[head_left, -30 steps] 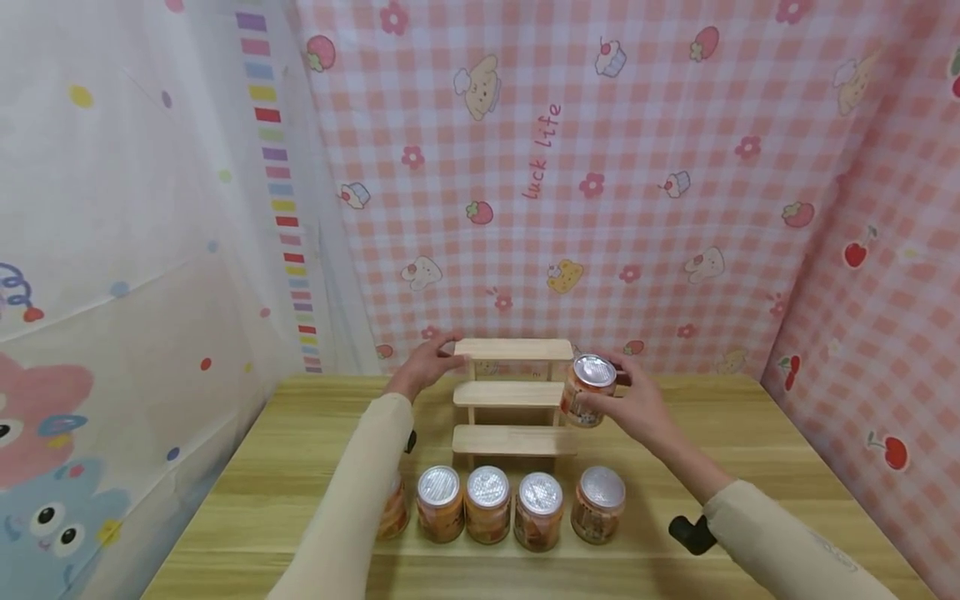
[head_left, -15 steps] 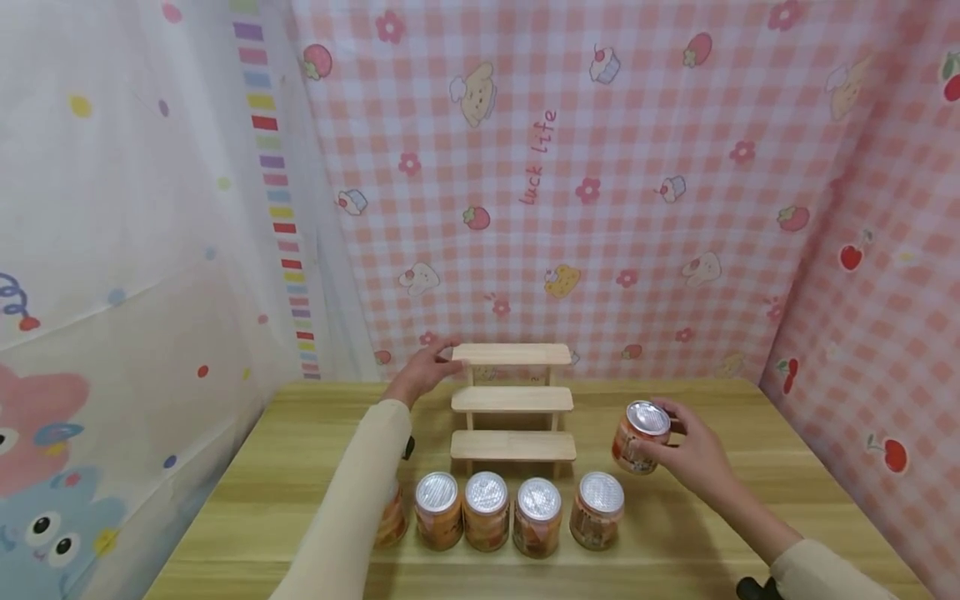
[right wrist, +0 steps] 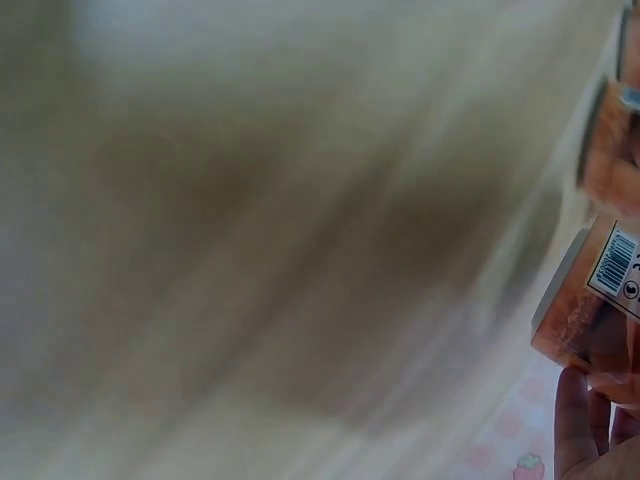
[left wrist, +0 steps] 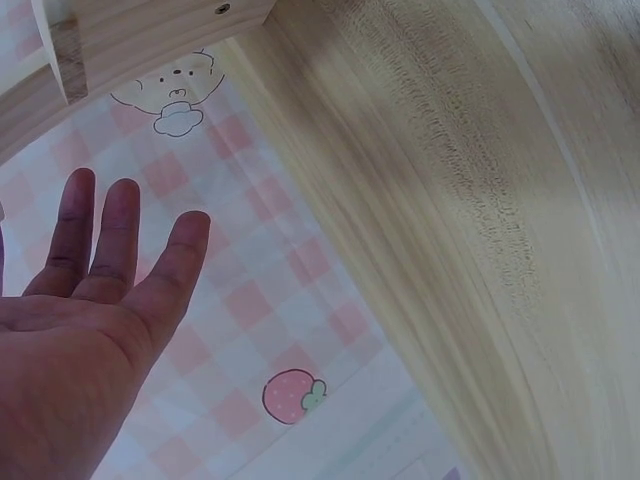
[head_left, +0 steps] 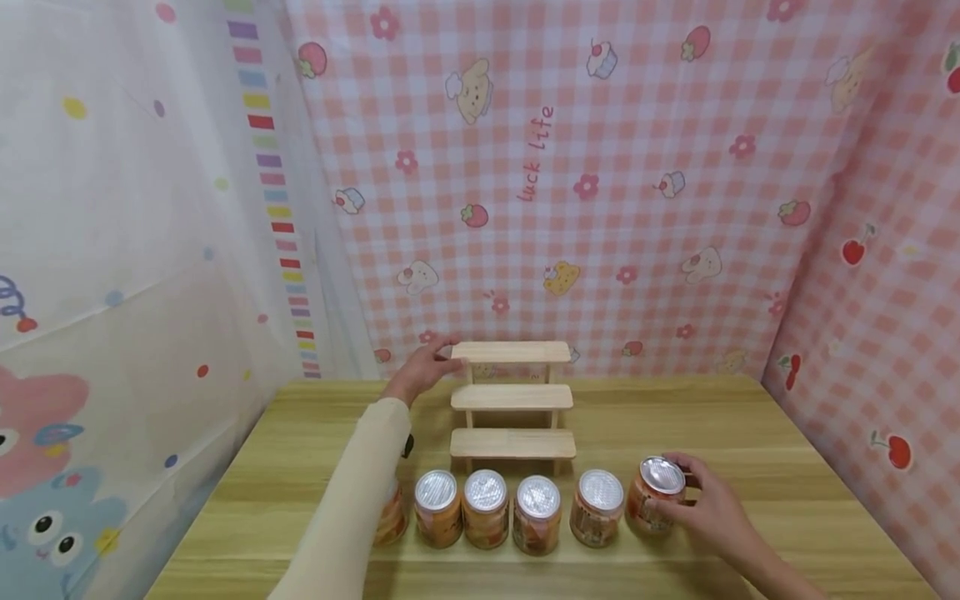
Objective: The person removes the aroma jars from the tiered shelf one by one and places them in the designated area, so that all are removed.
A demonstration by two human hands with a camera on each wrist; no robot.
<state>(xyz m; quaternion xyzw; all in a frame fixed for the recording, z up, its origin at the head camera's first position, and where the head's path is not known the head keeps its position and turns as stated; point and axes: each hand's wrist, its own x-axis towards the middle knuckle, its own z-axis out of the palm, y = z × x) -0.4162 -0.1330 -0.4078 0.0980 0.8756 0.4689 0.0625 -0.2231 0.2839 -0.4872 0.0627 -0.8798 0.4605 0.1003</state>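
Observation:
My right hand (head_left: 708,504) grips a short can (head_left: 656,500) with a silver lid and orange-brown contents, thumb in front and fingers behind. This can is at the right end of a row of similar cans (head_left: 597,508). In the right wrist view, a barcode label shows on the held can (right wrist: 600,300), above my fingertips. At the back, my left hand (head_left: 426,372) holds the left end of the top step of a three-step wooden shelf (head_left: 512,397), thumb and index finger at that end. Its other fingers (left wrist: 118,230) stretch out loosely in the left wrist view.
Several cans (head_left: 486,510) stand before the shelf, the leftmost can (head_left: 392,521) partly behind my left sleeve (head_left: 341,500). A wood-grain table (head_left: 300,433) carries everything. Checked pink cloth (head_left: 637,233) hangs behind and to the right, white printed cloth (head_left: 150,250) to the left.
My right hand has carried the can from beside the shelf's upper steps, rightward and then toward me, to the right end of the row. My left hand has stayed at the shelf.

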